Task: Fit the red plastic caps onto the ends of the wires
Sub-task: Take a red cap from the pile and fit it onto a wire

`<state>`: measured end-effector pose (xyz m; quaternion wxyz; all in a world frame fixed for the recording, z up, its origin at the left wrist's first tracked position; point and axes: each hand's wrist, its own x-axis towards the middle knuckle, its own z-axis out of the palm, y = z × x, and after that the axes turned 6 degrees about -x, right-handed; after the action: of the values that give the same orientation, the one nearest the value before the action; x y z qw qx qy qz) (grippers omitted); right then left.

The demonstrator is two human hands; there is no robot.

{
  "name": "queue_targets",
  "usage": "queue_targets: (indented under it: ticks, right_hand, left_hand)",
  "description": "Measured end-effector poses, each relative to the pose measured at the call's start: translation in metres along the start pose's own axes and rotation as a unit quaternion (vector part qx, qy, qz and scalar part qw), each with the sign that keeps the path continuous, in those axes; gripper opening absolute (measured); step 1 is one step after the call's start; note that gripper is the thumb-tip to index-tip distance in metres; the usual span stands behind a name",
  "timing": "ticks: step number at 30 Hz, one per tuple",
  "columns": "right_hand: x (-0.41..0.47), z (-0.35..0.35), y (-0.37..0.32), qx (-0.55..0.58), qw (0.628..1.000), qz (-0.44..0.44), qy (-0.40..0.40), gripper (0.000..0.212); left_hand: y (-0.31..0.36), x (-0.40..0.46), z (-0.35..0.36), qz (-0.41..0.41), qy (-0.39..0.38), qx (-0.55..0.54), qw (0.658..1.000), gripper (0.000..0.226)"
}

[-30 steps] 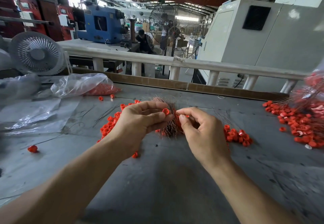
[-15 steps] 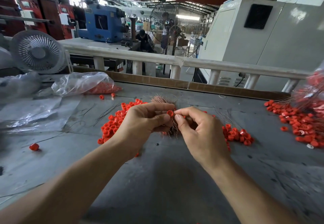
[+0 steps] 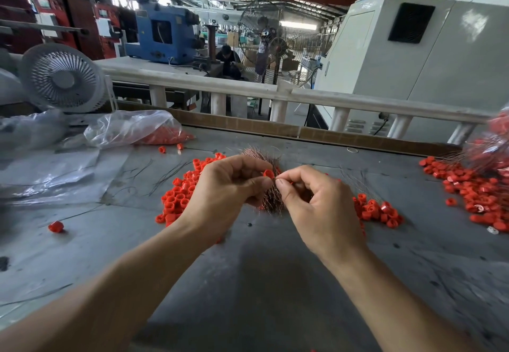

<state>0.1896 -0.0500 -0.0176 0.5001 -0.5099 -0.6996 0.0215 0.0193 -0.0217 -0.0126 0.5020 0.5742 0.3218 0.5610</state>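
My left hand (image 3: 228, 186) pinches one small red cap (image 3: 268, 174) between thumb and fingertips over the middle of the grey table (image 3: 248, 282). My right hand (image 3: 314, 200) faces it, thumb and forefinger pinching a thin coppery wire right at the cap. A bundle of coppery wires (image 3: 271, 200) lies on the table behind and between both hands, partly hidden by them. Loose red caps lie in a pile (image 3: 179, 197) left of my left hand and a smaller pile (image 3: 377, 209) right of my right hand.
A large heap of red caps (image 3: 473, 192) spreads at the right, under a bag of capped wires (image 3: 493, 148). A clear plastic bag of caps (image 3: 143, 130) and plastic sheets sit at the left. One cap (image 3: 56, 226) lies alone. A white fan (image 3: 62, 77) stands behind.
Both hands have drawn closer together, so the cap in my left hand now meets the wire pinched by my right. The view has shifted slightly.
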Motion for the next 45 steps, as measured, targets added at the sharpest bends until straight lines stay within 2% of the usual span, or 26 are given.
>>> queue_targets:
  ticks: [16, 31, 37, 45]
  right_hand:
    - [0.0, 0.002, 0.003, -0.014, 1.0, 0.005, -0.009, 0.009]
    - [0.001, -0.002, 0.01, 0.015, 1.0, 0.01, -0.023, 0.006]
    - [0.002, -0.004, 0.009, 0.011, 0.999, 0.0, -0.036, 0.01]
    - [0.004, -0.006, 0.011, 0.026, 0.998, -0.004, -0.062, 0.02]
  left_hand:
    - [0.003, -0.002, 0.002, -0.002, -0.005, 0.002, 1.0, 0.022]
    - [0.008, -0.002, -0.003, -0.058, -0.039, -0.056, 0.996, 0.022]
    - [0.006, 0.002, -0.007, -0.082, -0.057, -0.051, 0.994, 0.03]
    - [0.008, 0.003, -0.007, -0.085, -0.071, -0.072, 0.991, 0.022]
